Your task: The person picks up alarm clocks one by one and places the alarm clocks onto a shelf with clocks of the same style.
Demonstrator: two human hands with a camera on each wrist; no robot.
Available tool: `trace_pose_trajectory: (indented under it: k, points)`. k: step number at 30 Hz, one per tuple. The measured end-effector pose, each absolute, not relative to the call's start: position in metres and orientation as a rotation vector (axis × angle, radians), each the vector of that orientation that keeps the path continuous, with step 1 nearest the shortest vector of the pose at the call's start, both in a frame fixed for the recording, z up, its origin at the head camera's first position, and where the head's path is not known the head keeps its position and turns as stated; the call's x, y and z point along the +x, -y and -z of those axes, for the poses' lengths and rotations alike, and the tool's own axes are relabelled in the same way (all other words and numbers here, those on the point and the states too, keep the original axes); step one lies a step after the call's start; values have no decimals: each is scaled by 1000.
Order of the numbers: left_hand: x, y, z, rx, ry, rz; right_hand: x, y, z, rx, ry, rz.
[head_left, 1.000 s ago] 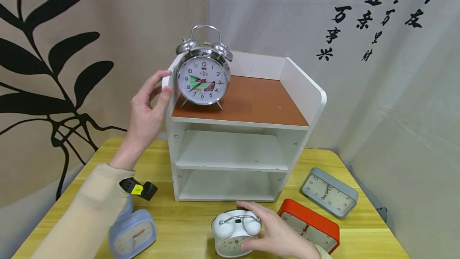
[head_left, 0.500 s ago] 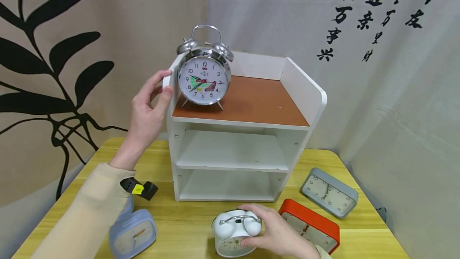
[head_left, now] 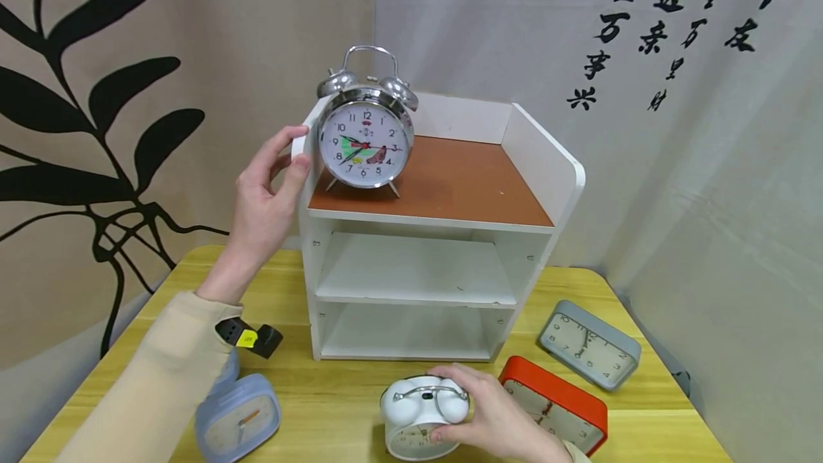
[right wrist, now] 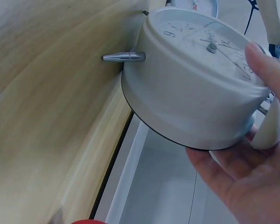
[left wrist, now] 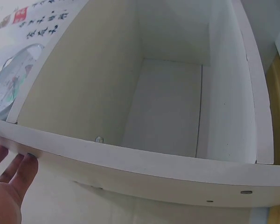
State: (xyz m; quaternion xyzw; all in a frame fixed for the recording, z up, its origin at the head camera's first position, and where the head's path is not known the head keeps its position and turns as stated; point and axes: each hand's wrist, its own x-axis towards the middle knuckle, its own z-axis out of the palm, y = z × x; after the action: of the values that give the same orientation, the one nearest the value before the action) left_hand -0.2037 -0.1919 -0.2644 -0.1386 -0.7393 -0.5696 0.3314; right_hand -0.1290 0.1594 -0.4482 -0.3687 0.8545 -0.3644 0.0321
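My right hand (head_left: 491,416) holds a white twin-bell alarm clock (right wrist: 196,93), thumb over its face and fingers round its back and bell. Its metal leg (right wrist: 126,57) is by the tabletop in the right wrist view. Fingertips of my left hand (head_left: 266,195) rest against the left side panel of a white shelf unit (head_left: 414,304); in the left wrist view they touch its outer face near the front edge. Beside that hand, on the brown top board (head_left: 463,177), stands a silver twin-bell alarm clock (head_left: 365,138).
Right of the white clock, a red clock (head_left: 556,402) and a grey clock (head_left: 588,344) sit on the yellow wood-grain table (head_left: 360,384). A blue clock (head_left: 238,420) sits at the left, partly behind my left sleeve. Printed curtains (head_left: 489,27) hang behind.
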Motion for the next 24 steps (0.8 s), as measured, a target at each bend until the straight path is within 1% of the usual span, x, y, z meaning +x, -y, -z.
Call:
trace_pose_trajectory:
  k: [14, 24]
  points:
    - [-203, 191, 265, -363, 1941, 1502, -119, -159, 454, -1060, -2688, 1159]
    - [-204, 191, 265, -368, 1944, 1484, -113, -160, 445, -1005, -2671, 1317]
